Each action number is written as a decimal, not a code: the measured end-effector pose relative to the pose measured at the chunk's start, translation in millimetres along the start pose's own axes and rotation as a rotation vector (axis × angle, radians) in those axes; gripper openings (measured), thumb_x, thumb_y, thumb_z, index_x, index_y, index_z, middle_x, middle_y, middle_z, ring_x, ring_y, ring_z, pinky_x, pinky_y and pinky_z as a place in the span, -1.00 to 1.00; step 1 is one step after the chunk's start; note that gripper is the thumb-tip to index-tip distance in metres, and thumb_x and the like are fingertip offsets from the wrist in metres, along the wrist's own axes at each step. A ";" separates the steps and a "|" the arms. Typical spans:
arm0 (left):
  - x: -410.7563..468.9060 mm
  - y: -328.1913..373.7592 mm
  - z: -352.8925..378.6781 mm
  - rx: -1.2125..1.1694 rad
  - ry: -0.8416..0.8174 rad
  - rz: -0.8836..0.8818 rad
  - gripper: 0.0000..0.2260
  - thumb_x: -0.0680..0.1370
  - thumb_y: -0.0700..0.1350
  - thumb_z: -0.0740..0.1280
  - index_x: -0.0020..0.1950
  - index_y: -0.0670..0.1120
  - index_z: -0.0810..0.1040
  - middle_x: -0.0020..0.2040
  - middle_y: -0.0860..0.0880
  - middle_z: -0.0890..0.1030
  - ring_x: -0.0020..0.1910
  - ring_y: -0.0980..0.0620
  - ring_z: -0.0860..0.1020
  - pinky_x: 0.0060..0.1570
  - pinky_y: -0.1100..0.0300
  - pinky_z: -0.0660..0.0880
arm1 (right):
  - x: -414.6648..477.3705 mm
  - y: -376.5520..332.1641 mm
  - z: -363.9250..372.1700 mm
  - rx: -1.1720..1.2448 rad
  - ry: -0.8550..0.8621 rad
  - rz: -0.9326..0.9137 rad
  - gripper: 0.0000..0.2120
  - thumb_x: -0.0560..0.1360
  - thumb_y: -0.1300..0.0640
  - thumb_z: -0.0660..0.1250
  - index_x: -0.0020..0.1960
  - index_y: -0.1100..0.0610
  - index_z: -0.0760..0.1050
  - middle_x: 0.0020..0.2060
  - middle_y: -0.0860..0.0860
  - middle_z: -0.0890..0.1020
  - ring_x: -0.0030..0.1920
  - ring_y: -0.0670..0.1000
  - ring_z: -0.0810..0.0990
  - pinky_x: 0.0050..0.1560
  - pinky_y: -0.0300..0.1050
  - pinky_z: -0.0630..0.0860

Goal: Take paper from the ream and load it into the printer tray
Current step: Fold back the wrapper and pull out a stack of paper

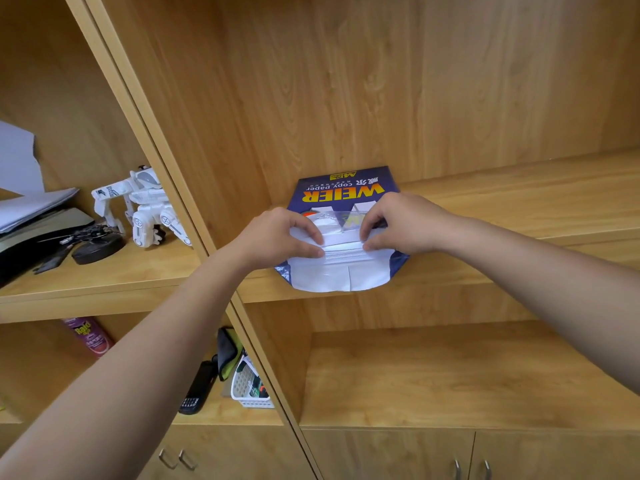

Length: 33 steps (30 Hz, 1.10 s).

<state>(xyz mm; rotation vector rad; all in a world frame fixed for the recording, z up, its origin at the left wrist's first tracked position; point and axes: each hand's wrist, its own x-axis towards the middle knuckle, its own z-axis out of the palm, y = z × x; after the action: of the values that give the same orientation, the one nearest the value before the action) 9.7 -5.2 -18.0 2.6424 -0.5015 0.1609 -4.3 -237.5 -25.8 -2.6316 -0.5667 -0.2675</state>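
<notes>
A blue ream of copy paper (341,188) with yellow "WEIER" lettering lies flat on a wooden shelf (519,216), its opened end toward me. White wrapper flaps (341,277) hang over the shelf's front edge. The white sheet edges (343,253) show in the open end. My left hand (277,237) pinches the top sheets at the left of the opening, thumb below and fingers on top. My right hand (401,221) pinches them at the right in the same way. No printer or tray is in view.
A vertical wooden divider (194,216) stands just left of the ream. The left bay holds a white toy robot (145,209), dark gadgets and papers. Below are a spray can (90,336), a black phone (197,389) and a white basket (247,386). Cabinet doors with handles sit at the bottom.
</notes>
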 end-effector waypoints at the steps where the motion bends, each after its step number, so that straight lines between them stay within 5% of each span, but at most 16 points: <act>1: 0.2 -0.2 0.0 -0.010 -0.001 -0.002 -0.88 0.39 0.08 0.55 -0.12 0.13 0.72 0.00 0.17 0.66 0.04 0.09 0.53 0.05 0.07 0.48 | -0.1 -0.4 0.1 0.001 0.001 0.001 -0.92 0.41 0.07 0.47 -0.10 0.01 0.69 -0.35 -0.22 0.54 -0.37 -0.22 0.46 -0.39 -0.21 0.32; 10: 0.3 2.2 0.6 0.007 -0.007 -0.035 -0.82 0.35 0.11 0.57 -0.11 0.13 0.70 0.01 0.12 0.61 0.01 0.07 0.52 -0.06 0.11 0.48 | -0.3 -2.9 -0.7 0.005 0.005 0.021 -0.94 0.40 0.11 0.45 -0.13 0.03 0.68 -0.41 -0.17 0.53 -0.43 -0.18 0.43 -0.42 -0.20 0.30; 16: 2.7 9.0 0.7 0.044 -0.007 -0.077 -0.82 0.35 0.09 0.57 -0.12 0.09 0.70 0.02 0.09 0.60 -0.01 0.04 0.53 -0.14 0.14 0.45 | 0.2 -0.2 1.2 0.026 -0.005 0.008 -0.93 0.40 0.11 0.43 -0.14 0.02 0.69 -0.23 -0.09 0.66 -0.45 -0.20 0.47 -0.39 -0.18 0.36; 22: 0.8 9.3 0.3 0.058 -0.014 -0.066 -0.85 0.38 0.12 0.54 -0.14 0.10 0.69 0.02 0.09 0.64 0.01 0.03 0.56 -0.04 0.08 0.51 | 0.6 -0.2 1.2 0.043 -0.012 0.006 -0.94 0.40 0.15 0.42 -0.19 0.06 0.68 -0.36 -0.14 0.60 -0.47 -0.33 0.47 -0.42 -0.20 0.33; 33: -8.3 8.5 5.5 0.051 0.041 -0.025 -0.91 0.49 0.09 0.45 -0.12 0.09 0.67 -0.16 0.21 0.59 -0.07 0.12 0.50 -0.19 0.23 0.38 | 1.5 -0.6 2.3 0.084 -0.001 0.038 -0.89 0.38 0.18 0.38 -0.24 0.03 0.68 -0.40 -0.14 0.62 -0.53 -0.23 0.48 -0.42 -0.21 0.40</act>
<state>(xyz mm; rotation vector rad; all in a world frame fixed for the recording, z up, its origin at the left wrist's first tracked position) -0.9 -12.1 -21.1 2.6880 -0.4561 0.2220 -3.0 -235.4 -27.2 -2.5591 -0.5162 -0.2261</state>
